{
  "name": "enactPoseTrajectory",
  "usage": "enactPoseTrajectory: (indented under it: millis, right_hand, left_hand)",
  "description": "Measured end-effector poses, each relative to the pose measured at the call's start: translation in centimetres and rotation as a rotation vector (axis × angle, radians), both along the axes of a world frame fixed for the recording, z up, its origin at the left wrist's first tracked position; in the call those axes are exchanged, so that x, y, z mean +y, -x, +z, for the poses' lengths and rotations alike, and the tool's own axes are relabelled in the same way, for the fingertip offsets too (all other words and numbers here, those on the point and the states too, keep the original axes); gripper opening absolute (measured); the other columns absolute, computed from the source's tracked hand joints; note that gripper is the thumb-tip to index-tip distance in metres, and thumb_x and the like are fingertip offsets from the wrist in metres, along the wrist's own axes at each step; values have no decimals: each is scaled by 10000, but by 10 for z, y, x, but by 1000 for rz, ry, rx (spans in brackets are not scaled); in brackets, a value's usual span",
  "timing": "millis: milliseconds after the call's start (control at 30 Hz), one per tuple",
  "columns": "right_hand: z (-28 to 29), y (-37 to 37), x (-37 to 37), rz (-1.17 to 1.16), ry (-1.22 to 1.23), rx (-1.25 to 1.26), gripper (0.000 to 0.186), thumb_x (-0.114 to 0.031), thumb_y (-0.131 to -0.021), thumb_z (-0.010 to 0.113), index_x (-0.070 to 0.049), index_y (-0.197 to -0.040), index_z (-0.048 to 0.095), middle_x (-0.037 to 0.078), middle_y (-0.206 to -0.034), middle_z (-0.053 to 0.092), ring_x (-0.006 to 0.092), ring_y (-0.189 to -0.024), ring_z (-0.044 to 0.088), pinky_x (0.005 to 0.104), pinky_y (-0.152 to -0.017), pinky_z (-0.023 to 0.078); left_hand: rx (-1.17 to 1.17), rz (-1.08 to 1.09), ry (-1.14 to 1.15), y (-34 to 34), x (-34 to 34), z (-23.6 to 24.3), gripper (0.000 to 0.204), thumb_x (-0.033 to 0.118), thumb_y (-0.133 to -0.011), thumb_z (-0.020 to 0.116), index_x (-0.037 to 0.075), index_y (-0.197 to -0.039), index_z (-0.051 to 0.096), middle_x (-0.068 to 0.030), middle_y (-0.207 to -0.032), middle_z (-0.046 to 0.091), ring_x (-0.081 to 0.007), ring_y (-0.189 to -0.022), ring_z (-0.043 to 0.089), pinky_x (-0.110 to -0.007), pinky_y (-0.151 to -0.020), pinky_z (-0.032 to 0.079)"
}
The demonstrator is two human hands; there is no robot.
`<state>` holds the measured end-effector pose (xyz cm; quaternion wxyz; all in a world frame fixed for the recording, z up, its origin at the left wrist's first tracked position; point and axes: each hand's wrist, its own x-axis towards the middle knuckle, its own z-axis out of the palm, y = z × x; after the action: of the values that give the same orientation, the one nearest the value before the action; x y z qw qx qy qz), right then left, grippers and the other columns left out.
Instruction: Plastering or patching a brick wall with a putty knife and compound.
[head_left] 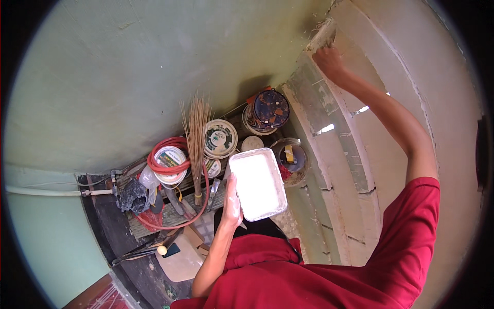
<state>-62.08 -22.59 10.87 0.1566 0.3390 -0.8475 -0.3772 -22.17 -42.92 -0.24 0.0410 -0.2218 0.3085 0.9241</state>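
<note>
My left hand (232, 208) grips the near-left side of a rectangular white tub (282, 191), held up in front of my body. The white material (257, 183) inside it is so bright that its surface detail is lost. White smears mark my fingers. Far up on the right, my right hand (330, 63) is stretched out to the board wall (368, 56), close to its corner with the green wall (206, 56). Its fingers are curled; what they hold, if anything, is hidden.
Below the green wall stand a paint-stained dark bucket (271, 109), a lidded tub (220, 138), a stick broom (196, 149) and a coiled red hose (163, 169). A clear bucket (292, 157) sits right of my tub. A pipe (98, 192) juts out at left.
</note>
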Motion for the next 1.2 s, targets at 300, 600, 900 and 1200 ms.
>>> enactPoseTrajectory:
  millis: [300,600,900,1200]
  right_hand:
    - [19,-16,22,-113,-75,42,152,-117,-785,558,-150,-741,699,50,-799,655,219,-850,648,395,-682,486]
    - [40,24,37,43,35,42,162,-180,-807,554,-116,-944,613,73,-851,610,242,-852,614,388,-696,495]
    - [39,-60,36,-98,42,-78,127,-105,-814,549,-106,-871,662,135,-818,647,282,-827,643,408,-767,472]
    - [27,10,43,-6,154,54,110,-115,-814,550,-104,-795,658,83,-798,630,256,-847,635,396,-732,488]
  left_hand:
    - [-11,36,14,-4,-4,-4,530,421,-990,349,1,-1311,387,-105,-1249,497,-177,-1142,495,-329,-988,394]
    - [22,-12,-40,0,-5,-1,495,417,-991,354,23,-1286,414,-92,-1223,508,-172,-1127,500,-327,-978,400]
    - [30,-2,-55,-2,-9,-7,529,416,-991,356,12,-1331,385,-101,-1283,491,-182,-1166,485,-328,-999,384]
    - [6,-52,-18,0,-11,-1,563,422,-988,357,1,-1362,369,-110,-1319,485,-197,-1182,485,-337,-1018,370]
